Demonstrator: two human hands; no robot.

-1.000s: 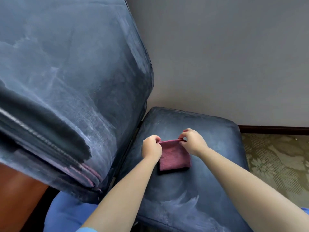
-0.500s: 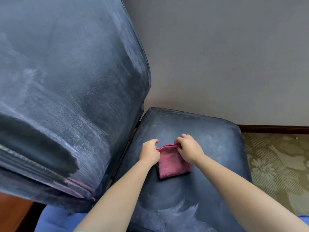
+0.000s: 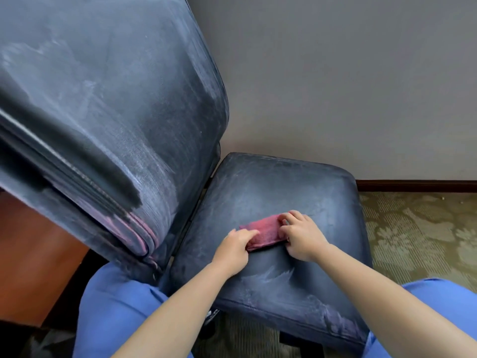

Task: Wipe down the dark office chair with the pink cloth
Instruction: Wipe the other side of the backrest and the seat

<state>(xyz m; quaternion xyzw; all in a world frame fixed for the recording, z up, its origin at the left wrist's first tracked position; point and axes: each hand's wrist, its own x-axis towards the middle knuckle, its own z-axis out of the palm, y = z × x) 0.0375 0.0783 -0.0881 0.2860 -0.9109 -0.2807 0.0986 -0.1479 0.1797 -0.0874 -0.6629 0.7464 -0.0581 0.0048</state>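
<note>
**Cloth being folded on the seat, wiping not yet resumed**

At far left a reddish-brown wooden panel (image 3: 33, 254) shows behind the chair. The chair backrest (image 3: 108, 104) fills the upper left, tilted toward the camera, its dark fabric streaked with pale marks. To its right lies the chair seat (image 3: 271, 192), also smeared with pale streaks, most heavily along the near edge.

The pink cloth (image 3: 263, 229) lies on the middle of the seat, gathered into a narrow strip. The left hand (image 3: 233, 250) grips its near-left end, fingers curled round the fabric. The right hand (image 3: 302, 237) pinches the right end, fingertips curled onto the cloth. Blue clothing (image 3: 116, 311) shows below, patterned carpet (image 3: 418, 228) at right.

The step in hand looks like folding or refolding the cloth to get a fresh face, not wiping itself. The next move probably calls for flattening the folded pad under one palm and sweeping across the streaked seat, the front edge especially, with firm, even pressure.
</note>
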